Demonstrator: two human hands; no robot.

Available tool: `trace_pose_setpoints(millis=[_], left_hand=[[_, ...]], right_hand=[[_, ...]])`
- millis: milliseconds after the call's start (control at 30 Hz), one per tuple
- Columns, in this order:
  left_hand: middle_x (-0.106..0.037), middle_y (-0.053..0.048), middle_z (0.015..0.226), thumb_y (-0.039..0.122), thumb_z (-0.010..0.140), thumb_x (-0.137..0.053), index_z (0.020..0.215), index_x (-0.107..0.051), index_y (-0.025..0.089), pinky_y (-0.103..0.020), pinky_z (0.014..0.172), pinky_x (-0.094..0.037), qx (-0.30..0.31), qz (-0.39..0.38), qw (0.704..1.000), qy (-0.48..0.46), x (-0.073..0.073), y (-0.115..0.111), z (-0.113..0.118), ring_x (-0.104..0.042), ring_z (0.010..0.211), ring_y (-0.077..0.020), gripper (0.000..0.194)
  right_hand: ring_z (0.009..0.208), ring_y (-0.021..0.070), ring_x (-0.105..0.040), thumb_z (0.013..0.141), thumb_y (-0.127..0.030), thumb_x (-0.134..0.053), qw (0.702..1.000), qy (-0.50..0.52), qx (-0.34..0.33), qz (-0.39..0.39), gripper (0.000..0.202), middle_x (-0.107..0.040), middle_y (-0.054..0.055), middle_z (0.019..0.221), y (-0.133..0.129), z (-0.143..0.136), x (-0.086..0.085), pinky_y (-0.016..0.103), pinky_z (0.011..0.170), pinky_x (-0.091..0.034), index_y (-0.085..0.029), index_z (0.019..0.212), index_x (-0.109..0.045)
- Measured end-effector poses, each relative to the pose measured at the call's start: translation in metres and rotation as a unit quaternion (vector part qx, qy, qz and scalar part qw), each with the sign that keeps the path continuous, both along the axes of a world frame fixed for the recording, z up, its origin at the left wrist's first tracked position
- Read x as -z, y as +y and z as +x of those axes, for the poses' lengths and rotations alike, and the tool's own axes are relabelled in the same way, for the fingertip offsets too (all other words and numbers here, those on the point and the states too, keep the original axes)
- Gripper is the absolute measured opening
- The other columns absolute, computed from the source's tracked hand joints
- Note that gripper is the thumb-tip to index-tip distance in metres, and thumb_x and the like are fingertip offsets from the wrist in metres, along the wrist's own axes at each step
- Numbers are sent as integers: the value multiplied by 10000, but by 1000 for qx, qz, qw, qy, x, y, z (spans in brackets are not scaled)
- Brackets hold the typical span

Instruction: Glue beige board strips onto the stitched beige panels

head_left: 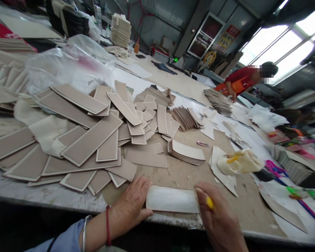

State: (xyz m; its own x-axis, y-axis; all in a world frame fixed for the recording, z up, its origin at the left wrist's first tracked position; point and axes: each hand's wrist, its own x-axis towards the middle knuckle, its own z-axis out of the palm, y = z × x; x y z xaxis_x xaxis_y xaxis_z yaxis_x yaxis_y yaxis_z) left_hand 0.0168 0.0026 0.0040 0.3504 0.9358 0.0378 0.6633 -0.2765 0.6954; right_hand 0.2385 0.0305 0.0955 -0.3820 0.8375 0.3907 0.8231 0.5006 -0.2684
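A pale, slightly curved strip (172, 198) with a whitish, smeared-looking top lies near the table's front edge. My left hand (135, 199) grips its left end between thumb and fingers. At its right end is my right hand (216, 213), closed round something with a yellow end (209, 202); the rest of that thing is hidden. Just beyond the strip sits a neat stack of similar pale strips (187, 152). Loose beige pieces with light borders (91, 140) pile up to the left of my hands.
A cream-coloured pot (229, 164) with a yellow thing in it stands at right on a pale scrap. A small pink-handled tool (202, 144) lies behind the stack. Clear plastic (68, 66) covers the back left. Across the table, a person in red (241, 82) leans over another stack (219, 101).
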Motion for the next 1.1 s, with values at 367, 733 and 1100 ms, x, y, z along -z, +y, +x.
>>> trace_pose_setpoints(millis=[367, 733, 1100], left_hand=[[-485, -117, 1264, 311, 629, -788, 1219, -437, 201, -441, 991, -406, 29, -43, 999, 0, -2, 3, -13, -442, 1176, -301, 696], [-527, -91, 1166, 306, 591, -811, 1204, -440, 216, -462, 956, -434, 11, 5, 999, -39, 9, 0, -11, -483, 1102, -293, 723], [-526, -98, 1142, 287, 549, -840, 1176, -445, 176, -443, 940, -436, 17, 50, 998, -17, 6, 0, -11, -476, 1084, -283, 749]], right_hand=[[875, 194, -568, 788, -311, -645, 944, -203, -79, -246, 423, -541, 91, 989, 102, -90, 55, 275, 761, -463, -164, 1171, -544], [937, 230, -528, 716, -300, -658, 942, -241, -95, -214, 265, -551, 89, 956, 94, -84, 36, 314, 777, -436, -159, 928, -583], [938, 229, -512, 710, -273, -646, 946, -239, -81, -205, 283, -546, 93, 959, 76, -63, 21, 325, 800, -430, -161, 965, -595]])
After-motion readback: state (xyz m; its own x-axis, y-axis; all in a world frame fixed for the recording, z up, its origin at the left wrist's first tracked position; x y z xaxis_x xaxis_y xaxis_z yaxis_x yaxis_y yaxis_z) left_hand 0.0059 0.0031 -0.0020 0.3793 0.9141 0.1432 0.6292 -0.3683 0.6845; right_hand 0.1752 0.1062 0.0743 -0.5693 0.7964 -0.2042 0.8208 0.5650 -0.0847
